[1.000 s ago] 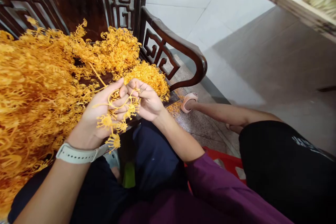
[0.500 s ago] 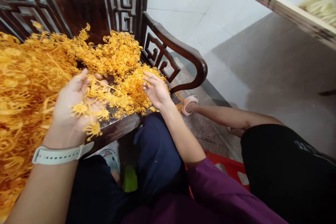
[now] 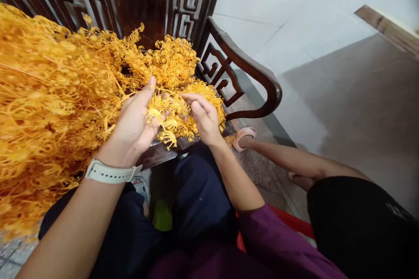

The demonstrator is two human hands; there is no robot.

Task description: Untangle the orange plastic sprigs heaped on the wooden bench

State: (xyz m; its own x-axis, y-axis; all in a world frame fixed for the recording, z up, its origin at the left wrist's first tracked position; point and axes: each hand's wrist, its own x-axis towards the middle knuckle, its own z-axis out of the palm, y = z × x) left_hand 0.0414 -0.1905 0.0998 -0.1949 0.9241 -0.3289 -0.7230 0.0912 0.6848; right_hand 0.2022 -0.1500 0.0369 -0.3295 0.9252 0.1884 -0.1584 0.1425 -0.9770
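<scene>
While left hand (image 3: 134,124) faces right hand (image 3: 203,118), orange sprigs (image 3: 162,115) lie between.

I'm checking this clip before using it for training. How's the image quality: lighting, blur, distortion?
Head view: lighting is bright and even, without harsh glare; the orange branching strands, left hand and right hand look sharp; the curved wooden armrest shows wide-angle bowing; the top right corner is smeared.
</scene>
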